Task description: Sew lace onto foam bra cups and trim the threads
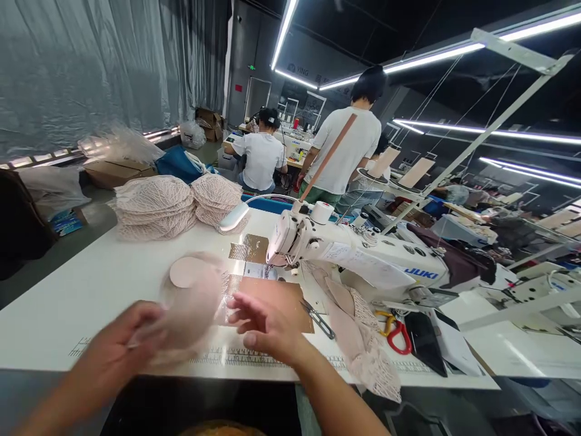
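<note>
My left hand (129,339) is closed on the near edge of a pale beige bra cup (193,309), which is smeared by motion. A lighter oval patch shows at its far left. To its right, my right hand (265,327) is open, fingers spread and empty, over the front of a brown plate (284,297) on the table. Beyond that hand stands the sewing machine (327,239), its needle area over a metal plate. Joined beige lace cups (349,321) trail off the table edge right of my right hand. Small thread snips (320,320) lie beside the brown plate.
Two stacks of lace cups (154,209) stand at the back left of the white table (82,290). Scissors with red and yellow handles (399,336) and a black phone (424,342) lie at right. A white lamp (235,216) juts out near the machine. Co-workers (347,142) are behind.
</note>
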Tool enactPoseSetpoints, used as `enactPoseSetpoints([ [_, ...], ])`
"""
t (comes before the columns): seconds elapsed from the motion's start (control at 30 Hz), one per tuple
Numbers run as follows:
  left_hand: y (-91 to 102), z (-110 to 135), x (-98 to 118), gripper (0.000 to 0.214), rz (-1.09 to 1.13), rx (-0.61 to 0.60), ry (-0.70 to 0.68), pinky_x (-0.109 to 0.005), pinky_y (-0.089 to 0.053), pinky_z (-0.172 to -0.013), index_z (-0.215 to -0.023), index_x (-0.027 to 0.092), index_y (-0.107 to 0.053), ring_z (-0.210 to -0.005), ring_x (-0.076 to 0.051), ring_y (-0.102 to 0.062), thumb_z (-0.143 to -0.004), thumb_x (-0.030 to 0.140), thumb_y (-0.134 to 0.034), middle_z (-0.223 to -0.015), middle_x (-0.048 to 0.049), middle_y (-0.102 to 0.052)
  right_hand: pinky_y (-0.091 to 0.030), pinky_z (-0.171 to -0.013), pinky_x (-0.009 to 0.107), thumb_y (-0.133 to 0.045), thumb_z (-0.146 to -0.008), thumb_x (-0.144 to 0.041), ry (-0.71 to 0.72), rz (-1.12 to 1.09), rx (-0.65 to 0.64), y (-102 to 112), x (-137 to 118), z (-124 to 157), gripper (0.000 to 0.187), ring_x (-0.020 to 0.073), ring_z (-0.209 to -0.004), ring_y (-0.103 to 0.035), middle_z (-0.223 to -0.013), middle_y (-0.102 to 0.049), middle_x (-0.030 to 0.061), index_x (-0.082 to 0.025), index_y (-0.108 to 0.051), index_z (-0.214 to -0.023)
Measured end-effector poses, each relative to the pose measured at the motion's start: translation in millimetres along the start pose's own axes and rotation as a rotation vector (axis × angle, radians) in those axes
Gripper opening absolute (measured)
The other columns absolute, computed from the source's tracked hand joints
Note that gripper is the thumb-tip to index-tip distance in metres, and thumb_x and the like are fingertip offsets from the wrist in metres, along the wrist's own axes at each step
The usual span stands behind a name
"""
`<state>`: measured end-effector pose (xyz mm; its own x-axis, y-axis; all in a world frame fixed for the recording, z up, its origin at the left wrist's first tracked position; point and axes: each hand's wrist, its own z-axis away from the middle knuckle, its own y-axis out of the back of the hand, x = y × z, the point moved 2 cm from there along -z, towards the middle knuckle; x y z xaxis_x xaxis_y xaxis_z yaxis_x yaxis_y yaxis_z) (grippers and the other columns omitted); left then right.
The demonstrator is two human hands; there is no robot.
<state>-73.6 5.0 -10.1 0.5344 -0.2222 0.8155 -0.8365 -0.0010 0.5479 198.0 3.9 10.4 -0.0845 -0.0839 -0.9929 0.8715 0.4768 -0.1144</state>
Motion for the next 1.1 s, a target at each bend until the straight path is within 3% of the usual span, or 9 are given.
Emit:
enactPoseSetpoints([
  [0.03, -13.4, -1, 13, 0.03, 0.109, -0.056, -0.045, -0.028, -0.05, -0.066, -0.092, 0.028, -0.056, -0.075, -0.022, -0.061, -0.083, 0.056, -0.054, -0.082, 0.0023, -0.064, -0.05, -0.086, 0.033, -0.08, -0.065, -0.052, 0.003, -0.093, 0.008, -11, 4, -3, 0.072, 0.0232, -0.103, -0.062, -0.12, -0.064, 0.0086, -0.021, -0.06, -0.126],
  [0.17, -54.2, -9, 43, 0.03, 0.406, -0.303, -0.073, -0.026, -0.048, -0.065, -0.103, 0.024, -0.055, -0.073, -0.018, -0.057, -0.086, 0.048, -0.056, -0.082, -0.0005, -0.06, -0.053, -0.077, 0.034, -0.081, -0.063, -0.048, 0.036, -0.388, 0.339, -24, 22, -7, 0.045, 0.0223, -0.078, -0.067, -0.081, -0.071, 0.0048, -0.016, -0.069, -0.092],
  [0.3, -63.5, -19, 44, 0.027, 0.55, -0.497, -0.039, -0.023, -0.046, -0.065, -0.104, 0.021, -0.056, -0.075, -0.015, -0.053, -0.092, 0.045, -0.052, -0.084, -0.0013, -0.056, -0.054, -0.075, 0.036, -0.081, -0.065, -0.041, 0.088, -0.413, 0.443, -10, 26, 5, 0.034, 0.0218, -0.071, -0.067, -0.075, -0.071, 0.0037, -0.017, -0.07, -0.086],
  [0.43, -67.9, -24, 41, 0.028, 0.676, -0.463, 0.054, -0.019, -0.039, -0.06, -0.086, 0.018, -0.055, -0.066, -0.011, -0.044, -0.092, 0.046, -0.054, -0.074, 0.0025, -0.048, -0.052, -0.084, 0.034, -0.079, -0.07, -0.038, 0.088, -0.371, 0.407, -3, 25, 15, 0.029, 0.0205, -0.082, -0.067, -0.083, -0.073, 0.0031, -0.02, -0.071, -0.091],
  [0.57, -82.8, -23, 45, 0.03, 0.909, -0.403, 0.223, -0.016, -0.038, -0.053, -0.082, 0.018, -0.05, -0.057, -0.008, -0.042, -0.09, 0.047, -0.058, -0.068, 0.0047, -0.048, -0.049, -0.091, 0.037, -0.081, -0.065, -0.042, 0.053, -0.354, 0.34, -10, 21, 16, 0.041, 0.0222, -0.088, -0.068, -0.089, -0.073, 0.0046, -0.02, -0.071, -0.099],
  [0.73, -92.8, -22, 49, 0.03, 0.995, -0.359, 0.312, -0.02, -0.045, -0.056, -0.079, 0.019, -0.046, -0.059, -0.01, -0.051, -0.089, 0.044, -0.059, -0.07, 0.0028, -0.054, -0.052, -0.088, 0.039, -0.08, -0.066, -0.039, 0.027, -0.39, 0.297, -10, 21, 17, 0.039, 0.0238, -0.087, -0.068, -0.09, -0.073, 0.0047, -0.02, -0.071, -0.1],
  [0.83, -83.6, -25, 49, 0.02, 0.67, -0.14, 0.019, -0.03, -0.052, -0.076, -0.092, 0.02, -0.052, -0.092, -0.018, -0.06, -0.09, 0.039, -0.057, -0.101, -0.0052, -0.061, -0.053, -0.087, 0.04, -0.081, -0.066, -0.037, 0.013, -0.447, 0.381, -4, 27, 17, 0.038, 0.0243, -0.086, -0.069, -0.09, -0.074, 0.0043, -0.02, -0.07, -0.098],
  [0.93, -74.9, -22, 54, 0.028, 0.257, 0.047, -0.384, -0.04, -0.045, -0.098, -0.111, 0.022, -0.056, -0.117, -0.025, -0.052, -0.086, 0.032, -0.064, -0.123, -0.0098, -0.057, -0.055, -0.085, 0.04, -0.082, -0.064, -0.035, -0.008, -0.507, 0.453, -2, 33, 18, 0.041, 0.0251, -0.088, -0.069, -0.087, -0.074, 0.0041, -0.019, -0.068, -0.099],
  [1.1, -84.5, -16, 60, 0.028, 0.119, -0.052, -0.661, -0.034, -0.052, -0.086, -0.114, 0.02, -0.065, -0.098, -0.021, -0.059, -0.087, 0.021, -0.065, -0.103, -0.0087, -0.063, -0.056, -0.084, 0.039, -0.081, -0.065, -0.033, -0.025, -0.577, 0.404, -9, 37, 15, 0.041, 0.0251, -0.089, -0.069, -0.087, -0.074, 0.0048, -0.018, -0.067, -0.1],
])
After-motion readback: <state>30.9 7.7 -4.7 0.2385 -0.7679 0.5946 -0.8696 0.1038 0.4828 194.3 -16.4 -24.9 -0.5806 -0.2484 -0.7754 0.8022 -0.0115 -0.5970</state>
